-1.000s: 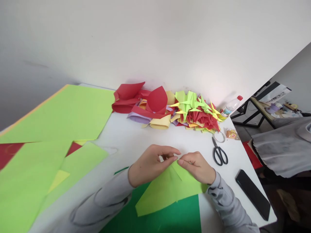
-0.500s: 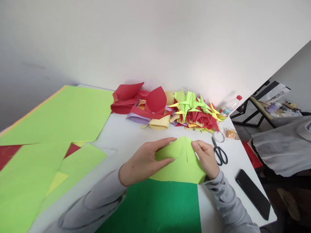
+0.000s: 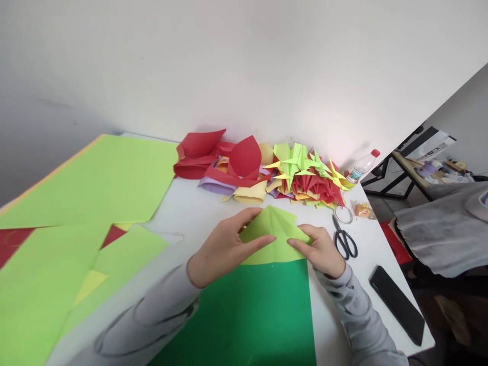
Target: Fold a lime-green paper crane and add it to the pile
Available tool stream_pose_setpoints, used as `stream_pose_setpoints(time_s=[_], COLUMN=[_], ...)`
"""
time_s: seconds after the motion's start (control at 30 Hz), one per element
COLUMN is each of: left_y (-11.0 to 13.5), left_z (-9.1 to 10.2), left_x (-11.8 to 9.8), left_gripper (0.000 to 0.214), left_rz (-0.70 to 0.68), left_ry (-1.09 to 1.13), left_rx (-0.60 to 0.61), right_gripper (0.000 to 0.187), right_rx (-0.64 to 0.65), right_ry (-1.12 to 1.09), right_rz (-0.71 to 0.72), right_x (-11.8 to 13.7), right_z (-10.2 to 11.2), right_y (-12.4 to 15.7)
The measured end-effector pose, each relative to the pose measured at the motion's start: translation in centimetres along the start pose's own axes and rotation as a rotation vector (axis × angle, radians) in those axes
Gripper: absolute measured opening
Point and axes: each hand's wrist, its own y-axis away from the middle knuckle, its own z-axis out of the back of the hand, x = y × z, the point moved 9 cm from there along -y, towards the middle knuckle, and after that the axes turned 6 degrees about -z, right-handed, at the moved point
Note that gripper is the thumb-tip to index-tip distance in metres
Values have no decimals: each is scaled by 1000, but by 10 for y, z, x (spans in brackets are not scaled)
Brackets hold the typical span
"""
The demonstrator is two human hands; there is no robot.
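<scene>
lime paper point(image 3: 276, 231): mid-table point(image 3: 198, 208), base over dark green sheet point(image 3: 259, 315), tip toward the far edge | your left hand point(image 3: 224, 249): pinching its left flap | your right hand point(image 3: 324, 249): pinching its right edge

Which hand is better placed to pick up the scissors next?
Probably the right hand: the scissors lie just beside it, while the left hand sits across the folded green paper.

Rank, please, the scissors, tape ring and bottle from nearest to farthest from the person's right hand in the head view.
1. Scissors, just right of the right hand on the lime paper.
2. Tape ring, beyond the scissors' tips.
3. Bottle, at the far edge by the wall.
</scene>
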Motion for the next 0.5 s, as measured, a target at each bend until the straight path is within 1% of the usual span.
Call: stream_pose_setpoints(time_s=[0.07, 0.1, 0.13, 0.17, 0.23, 0.27, 0.3, 0.33, 0.37, 0.43, 0.47, 0.5], left_y=[0, 0, 1, 1, 2, 1, 0, -1, -1, -1, -1, 0], left_z=[0, -2, -5, -9, -14, -13, -11, -7, -2, 4, 5, 6], left_x=[0, 1, 1, 3, 6, 8, 10, 11, 13, 16, 19, 21], left_gripper=[47, 43, 38, 34, 29, 29, 28, 29, 29, 30, 30, 31], left_rz=[20, 28, 36, 47, 77, 94, 107, 114, 117, 127, 135, 147], left_ry=[47, 65, 83, 102, 149, 182, 218, 256, 297, 386, 434, 479], left_rx=[12, 34, 71, 115, 156, 137, 91, 26, -44, -164, -215, -260], right_gripper=[19, 18, 16, 14, 19, 26, 35, 44, 51, 59, 58, 52], right_rx=[89, 108, 87, 21, -210, -339, -455, -549, -618, -705, -731, -747], right_ry=[79, 112, 136, 152, 159, 159, 161, 162, 161, 147, 133, 113], right_rz=[14, 18, 22, 29, 64, 90, 114, 129, 136, 132, 134, 144], right_x=[-1, -2, -2, -3, 0, 2, 4, 5, 6, 8, 10, 12], right_z=[-7, -9, -8, -3, 15, 25, 33, 40, 45, 51, 53, 53], right_y=[2, 2, 2, 1, 2, 4, 7, 11, 13, 17, 20, 22])
